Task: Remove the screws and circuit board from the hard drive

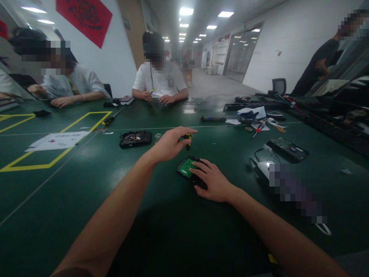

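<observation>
HDD (pixel 184 167) is on the green table (pixel 161 234), under R hand (pixel 213 180): green PCB face up w/ light markings, blk frame, sits at an angle. Far L part exposed, rest hidden by R fingers, so they block approx half the board. R hand: fingers spread over top, thumb by near edge; can't tell if clamped or just resting. L hand (pixel 170 144) is closed on a yel/blk screwdriver (pixel 188 141), approx upright near HDD's far edge; tip too small to make out, can't tell re contact. Just L of L hand: pile of small screws (pixel 158 137), then a 2nd dark unit (pixel 135 139). Further L: another screwdriver, yel/blk handle (pixel 108 120), and white sheet (pixel 59 141) across yel tape (pixel 29 167). R of R hand: part-pixelated item (pixel 263 168) w/ a cord, spare drive (pixel 288 149) w/ PCB up just behind it. Beyond, to R: red-handled driver (pixel 258 128) by a cloth/paper heap (pixel 255 112); dark cylindrical tool (pixel 213 119) beyond L hand, slightly R. Co-worker in white (pixel 161 79) sits across, well clear of both hands.
</observation>
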The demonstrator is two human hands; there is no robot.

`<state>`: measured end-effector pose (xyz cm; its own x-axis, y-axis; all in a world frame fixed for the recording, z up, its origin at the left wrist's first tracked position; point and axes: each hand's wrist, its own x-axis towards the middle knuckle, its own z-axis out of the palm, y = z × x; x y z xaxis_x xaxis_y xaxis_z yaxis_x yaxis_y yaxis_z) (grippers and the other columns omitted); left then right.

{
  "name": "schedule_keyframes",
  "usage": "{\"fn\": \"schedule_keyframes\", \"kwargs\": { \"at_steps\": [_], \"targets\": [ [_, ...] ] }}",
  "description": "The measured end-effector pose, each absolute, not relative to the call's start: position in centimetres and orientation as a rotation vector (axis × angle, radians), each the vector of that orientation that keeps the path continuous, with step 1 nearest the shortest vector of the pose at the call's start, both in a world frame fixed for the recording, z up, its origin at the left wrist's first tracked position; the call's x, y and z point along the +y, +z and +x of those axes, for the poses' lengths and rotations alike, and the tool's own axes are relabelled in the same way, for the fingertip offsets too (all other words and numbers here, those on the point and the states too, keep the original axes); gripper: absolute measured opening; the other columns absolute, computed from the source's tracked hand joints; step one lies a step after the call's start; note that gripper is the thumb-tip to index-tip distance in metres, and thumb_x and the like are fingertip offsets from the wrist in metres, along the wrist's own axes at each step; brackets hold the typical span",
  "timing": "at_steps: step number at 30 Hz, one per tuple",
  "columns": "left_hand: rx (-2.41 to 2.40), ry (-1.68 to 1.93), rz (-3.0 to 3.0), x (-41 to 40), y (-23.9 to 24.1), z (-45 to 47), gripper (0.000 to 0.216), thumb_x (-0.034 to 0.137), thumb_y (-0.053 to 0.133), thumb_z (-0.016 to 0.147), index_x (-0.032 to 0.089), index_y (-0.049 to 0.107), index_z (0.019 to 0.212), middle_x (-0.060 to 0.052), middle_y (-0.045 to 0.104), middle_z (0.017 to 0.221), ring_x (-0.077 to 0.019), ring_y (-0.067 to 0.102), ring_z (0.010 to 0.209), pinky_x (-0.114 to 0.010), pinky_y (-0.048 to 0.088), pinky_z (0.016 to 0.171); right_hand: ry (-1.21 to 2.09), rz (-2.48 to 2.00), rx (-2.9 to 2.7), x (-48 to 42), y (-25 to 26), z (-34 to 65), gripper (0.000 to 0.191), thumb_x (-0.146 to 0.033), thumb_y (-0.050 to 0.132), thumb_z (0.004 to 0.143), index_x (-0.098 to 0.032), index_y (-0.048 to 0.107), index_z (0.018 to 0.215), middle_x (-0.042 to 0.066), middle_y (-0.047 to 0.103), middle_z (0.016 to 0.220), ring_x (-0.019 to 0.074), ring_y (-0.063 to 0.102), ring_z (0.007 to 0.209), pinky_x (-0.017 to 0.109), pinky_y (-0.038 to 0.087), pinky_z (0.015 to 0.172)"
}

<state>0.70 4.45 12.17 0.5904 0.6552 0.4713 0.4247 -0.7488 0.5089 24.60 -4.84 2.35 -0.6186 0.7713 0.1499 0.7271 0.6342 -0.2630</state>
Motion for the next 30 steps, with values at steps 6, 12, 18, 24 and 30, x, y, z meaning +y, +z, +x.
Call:
{"fn": "schedule_keyframes", "kwargs": {
  "at_steps": [6,12,18,24,30],
  "targets": [
    [0.92,0.964,2.55,4.32,12.22,0.85,0.025,0.025,0.064,0.099,0.023,0.071,0.123,-0.008,0.072,0.118,-0.0207,0.068,0.103,-0.036,0.056,0.091,0.249,-1.209,-2.614,-4.92,2.36,24.59,0.067,-0.048,0.064,0.092,-0.026,0.051,0.154,0.01,0.041,0.166,0.0417,0.025,0.155,0.065,0.028,0.121],
    [1.091,1.031,2.565,4.55,11.96,1.06,0.024,0.041,0.075,0.093,0.021,0.074,0.106,-0.007,0.069,0.101,-0.019,0.066,0.087,-0.033,0.055,0.081,0.256,-1.215,-2.617,-4.94,2.54,24.57,0.066,-0.047,0.063,0.093,-0.027,0.051,0.154,0.01,0.041,0.165,0.0422,0.025,0.155,0.065,0.029,0.12],
    [1.048,0.954,2.588,4.51,12.09,0.93,0.041,0.03,0.063,0.1,0.017,0.063,0.139,-0.012,0.072,0.123,-0.0237,0.068,0.108,-0.04,0.054,0.098,0.253,-1.206,-2.607,-4.91,2.48,24.56,0.066,-0.047,0.064,0.092,-0.026,0.051,0.154,0.01,0.041,0.165,0.0423,0.025,0.154,0.065,0.031,0.119],
    [1.069,0.978,2.577,4.55,12.02,0.77,0.04,0.029,0.064,0.099,0.021,0.063,0.138,-0.01,0.072,0.117,-0.023,0.069,0.102,-0.039,0.054,0.094,0.262,-1.204,-2.617,-4.94,2.57,24.61,0.066,-0.047,0.064,0.092,-0.026,0.051,0.154,0.01,0.04,0.166,0.0424,0.025,0.154,0.065,0.031,0.12],
    [1.102,0.974,2.568,4.59,11.95,0.77,0.03,0.041,0.071,0.096,0.021,0.073,0.118,-0.008,0.072,0.105,-0.0205,0.067,0.09,-0.035,0.055,0.083,0.259,-1.214,-2.615,-4.91,2.34,24.66,0.067,-0.047,0.065,0.092,-0.027,0.05,0.154,0.01,0.04,0.166,0.0421,0.025,0.154,0.064,0.03,0.12]
  ]
}}
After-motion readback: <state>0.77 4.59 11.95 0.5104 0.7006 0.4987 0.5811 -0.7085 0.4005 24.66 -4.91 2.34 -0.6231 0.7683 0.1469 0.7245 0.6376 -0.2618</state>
